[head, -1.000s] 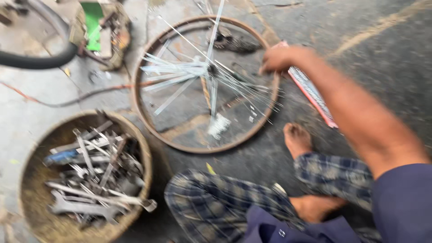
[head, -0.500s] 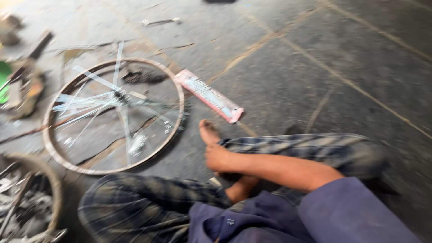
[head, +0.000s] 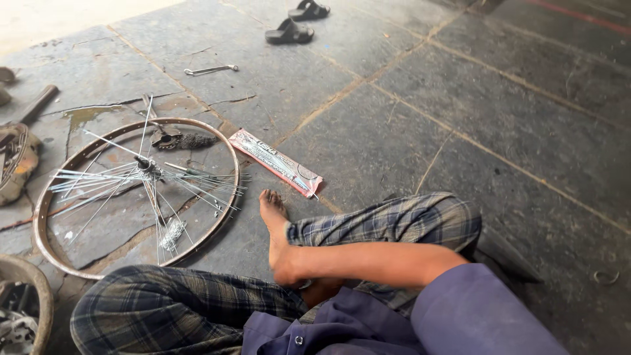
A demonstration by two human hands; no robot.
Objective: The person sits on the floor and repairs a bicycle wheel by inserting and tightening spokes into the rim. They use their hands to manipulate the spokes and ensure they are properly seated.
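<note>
The right hand (head: pixel 289 263) rests low against the person's own ankle beside the bare foot (head: pixel 273 217); how far it is open cannot be told, and the left hand is out of sight. Nearest things on the stone floor (head: pixel 513 118): a bicycle wheel rim (head: pixel 223 210) with loose spokes (head: pixel 197 181) lying flat to the left, and a long pink packet (head: pixel 276 161) just beyond the toes

I am looking down at a floor of large grey stone slabs (head: pixel 513 112), cracked and stained, with pale seams running diagonally. Daylight is brightening the far left corner, where a pair of dark sandals (head: pixel 299 21) is lying.
</note>
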